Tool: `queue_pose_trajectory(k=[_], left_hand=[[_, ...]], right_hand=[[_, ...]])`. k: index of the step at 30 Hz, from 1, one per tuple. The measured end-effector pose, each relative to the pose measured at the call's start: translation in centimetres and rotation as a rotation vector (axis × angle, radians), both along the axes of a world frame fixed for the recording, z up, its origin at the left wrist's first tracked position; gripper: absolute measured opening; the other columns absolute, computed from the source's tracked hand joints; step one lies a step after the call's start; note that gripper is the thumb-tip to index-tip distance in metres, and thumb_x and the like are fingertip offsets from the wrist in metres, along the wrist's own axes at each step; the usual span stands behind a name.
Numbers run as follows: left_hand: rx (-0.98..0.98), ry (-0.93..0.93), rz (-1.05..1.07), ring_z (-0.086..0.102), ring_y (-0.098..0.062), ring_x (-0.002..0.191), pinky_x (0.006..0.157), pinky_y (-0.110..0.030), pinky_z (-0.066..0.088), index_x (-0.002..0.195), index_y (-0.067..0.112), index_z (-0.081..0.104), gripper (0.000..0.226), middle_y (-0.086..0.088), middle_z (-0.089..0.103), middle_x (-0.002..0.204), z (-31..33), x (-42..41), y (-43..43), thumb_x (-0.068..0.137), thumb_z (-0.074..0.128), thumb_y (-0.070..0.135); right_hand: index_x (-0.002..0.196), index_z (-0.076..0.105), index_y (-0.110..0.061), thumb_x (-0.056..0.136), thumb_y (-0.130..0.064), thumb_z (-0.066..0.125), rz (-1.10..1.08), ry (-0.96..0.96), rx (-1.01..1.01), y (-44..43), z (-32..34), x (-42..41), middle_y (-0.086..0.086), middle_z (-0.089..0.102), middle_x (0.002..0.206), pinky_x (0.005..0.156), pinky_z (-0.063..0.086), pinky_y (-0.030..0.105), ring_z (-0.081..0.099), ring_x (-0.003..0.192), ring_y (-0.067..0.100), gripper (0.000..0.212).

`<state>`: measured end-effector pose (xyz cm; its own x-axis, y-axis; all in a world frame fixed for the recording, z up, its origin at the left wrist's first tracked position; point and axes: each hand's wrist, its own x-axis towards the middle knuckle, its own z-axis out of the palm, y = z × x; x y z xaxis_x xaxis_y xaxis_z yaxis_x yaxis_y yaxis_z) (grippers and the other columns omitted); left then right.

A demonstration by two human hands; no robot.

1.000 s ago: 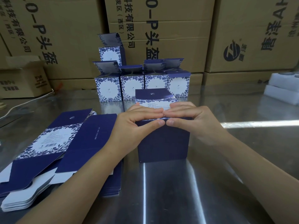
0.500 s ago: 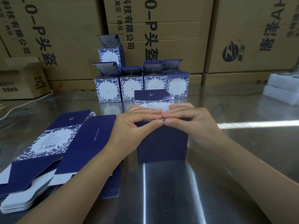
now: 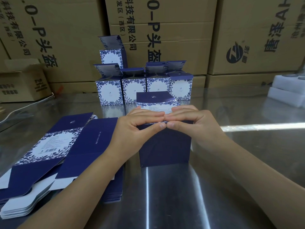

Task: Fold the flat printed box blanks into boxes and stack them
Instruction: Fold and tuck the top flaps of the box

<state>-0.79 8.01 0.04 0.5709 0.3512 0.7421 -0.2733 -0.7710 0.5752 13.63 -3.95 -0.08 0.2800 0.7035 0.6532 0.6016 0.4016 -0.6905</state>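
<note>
- Across the upper part of the frame, large brown cartons [image 3: 165, 38] printed with black characters are stacked as a wall behind the work area.
- Below them, a shiny metal table [image 3: 247, 171] fills the middle and lower frame.
- At the lower left, a pile of flat blanks [image 3: 49, 154] is spread on the table, dark blue with white panels edged in a blue leaf pattern.
- At the far left, a small open carton [image 3: 21, 83] is set at the table's back edge.
- At upper centre, folded boxes [image 3: 109, 93] are lined up in a row of four with their lids raised, and a fifth is stacked on the leftmost one.
- At centre, just in front of that row, one box [image 3: 165, 146] is stood upright on the table, its dark blue face turned to the camera and a flap raised behind the fingers.
- The box's top front edge is gripped by the left hand [image 3: 132, 131], with fingers laid over the top and the thumb pressed on the front face.
- The same edge is gripped likewise by the right hand [image 3: 194, 124], and the fingertips of both hands are brought together at the middle.
- At the right edge, white foam blocks [image 3: 287, 95] are laid on the table.
</note>
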Motion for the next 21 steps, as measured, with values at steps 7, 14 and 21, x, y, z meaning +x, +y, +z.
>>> queue_pose_trajectory(k=[7,14,21], left_hand=[[-0.007,0.019,-0.014,0.064,0.001,0.101,0.102,-0.014,0.033,0.094,0.024,0.072,0.023,0.016,0.069,0.098,0.1,0.0,0.1,0.072,0.071,0.029],[0.012,0.064,-0.042,0.063,-0.004,0.104,0.099,-0.023,0.041,0.1,0.02,0.071,0.031,0.011,0.07,0.1,0.5,-0.2,0.4,0.071,0.071,0.029],[0.018,0.117,-0.062,0.06,0.003,0.106,0.099,-0.014,0.037,0.098,0.029,0.07,0.029,0.021,0.067,0.101,0.9,-0.4,0.8,0.069,0.07,0.033]], right_hand=[[0.091,0.074,-0.041,0.071,-0.036,0.072,0.012,0.012,-0.026,-0.2,0.2,-0.1,-0.021,0.072,0.091,0.092,0.039,0.01,0.053,0.111,-0.004,0.02],[0.08,0.073,-0.048,0.066,-0.037,0.072,0.031,-0.026,-0.094,-0.4,1.2,0.1,-0.024,0.071,0.091,0.095,0.037,0.011,0.053,0.112,-0.004,0.018],[0.083,0.073,-0.05,0.066,-0.038,0.071,0.057,-0.06,-0.153,-0.8,1.6,0.5,-0.026,0.07,0.095,0.096,0.036,0.009,0.052,0.112,-0.008,0.021]])
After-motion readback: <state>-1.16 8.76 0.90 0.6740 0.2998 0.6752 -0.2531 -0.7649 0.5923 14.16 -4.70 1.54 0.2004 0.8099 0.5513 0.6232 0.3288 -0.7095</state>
